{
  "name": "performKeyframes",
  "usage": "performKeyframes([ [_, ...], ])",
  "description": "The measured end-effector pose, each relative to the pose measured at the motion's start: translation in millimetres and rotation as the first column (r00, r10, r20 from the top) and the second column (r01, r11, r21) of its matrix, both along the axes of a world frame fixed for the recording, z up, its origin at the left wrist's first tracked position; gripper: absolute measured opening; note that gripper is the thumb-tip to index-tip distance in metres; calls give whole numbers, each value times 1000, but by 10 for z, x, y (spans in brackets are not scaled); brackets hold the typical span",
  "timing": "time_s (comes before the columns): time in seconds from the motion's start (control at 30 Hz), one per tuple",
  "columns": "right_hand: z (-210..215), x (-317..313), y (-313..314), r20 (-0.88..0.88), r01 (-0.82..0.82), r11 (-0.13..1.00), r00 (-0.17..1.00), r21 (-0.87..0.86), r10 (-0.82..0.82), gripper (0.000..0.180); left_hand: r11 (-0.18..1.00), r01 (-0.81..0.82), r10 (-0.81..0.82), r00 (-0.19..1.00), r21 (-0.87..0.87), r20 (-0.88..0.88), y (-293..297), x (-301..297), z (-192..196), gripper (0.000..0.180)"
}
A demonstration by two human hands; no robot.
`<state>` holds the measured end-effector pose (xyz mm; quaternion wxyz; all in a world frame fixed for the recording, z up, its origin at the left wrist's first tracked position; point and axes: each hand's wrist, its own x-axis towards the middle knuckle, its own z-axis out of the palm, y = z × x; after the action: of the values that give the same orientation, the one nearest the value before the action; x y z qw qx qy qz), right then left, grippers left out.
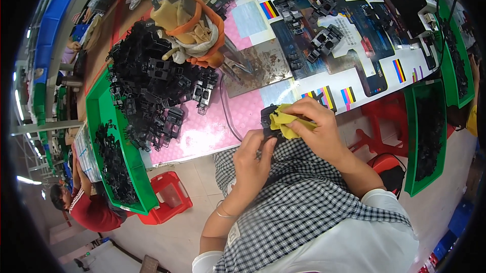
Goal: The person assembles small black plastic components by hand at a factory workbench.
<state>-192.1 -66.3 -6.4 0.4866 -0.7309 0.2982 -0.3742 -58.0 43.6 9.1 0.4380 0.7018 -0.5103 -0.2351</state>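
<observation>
My left hand [253, 159] grips a black plastic part [268, 115] by its lower end, close in front of my checked apron. A yellow cloth [287, 122] is pinched in my right hand [316, 123] and lies against the side of that part. The cloth and fingers hide much of the part's shape. Both hands are near each other, just off the table's front edge. To their left, a large heap of black plastic parts [147, 80] covers the pink mat [238, 113].
A metal-legged tool wrapped in cloth and orange tape [192, 30] stands on a metal plate [268, 65]. Several parts [324, 42] lie on printed sheets at right. Green bins [147, 192] flank the table, above red stools [169, 197]. Another person in red [96, 209] sits far left.
</observation>
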Motion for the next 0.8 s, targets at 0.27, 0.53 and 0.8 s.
performKeyframes([
  [0.27, 11, 53, 65, -51, -30, 995, 998, -90, 25, 19, 999, -17, 21, 996, -47, 85, 40, 48, 28, 9],
  [0.53, 32, -357, -210, -296, 163, 962, 928, -219, -224, 22, 991, -129, 134, 966, 36, -222, 97, 129, -60, 11],
  [0.8, 140, -233, -20, -220, 141, 899, 943, -414, -249, 33, 983, -161, 181, 827, 84, -532, 34, 81, -86, 13],
])
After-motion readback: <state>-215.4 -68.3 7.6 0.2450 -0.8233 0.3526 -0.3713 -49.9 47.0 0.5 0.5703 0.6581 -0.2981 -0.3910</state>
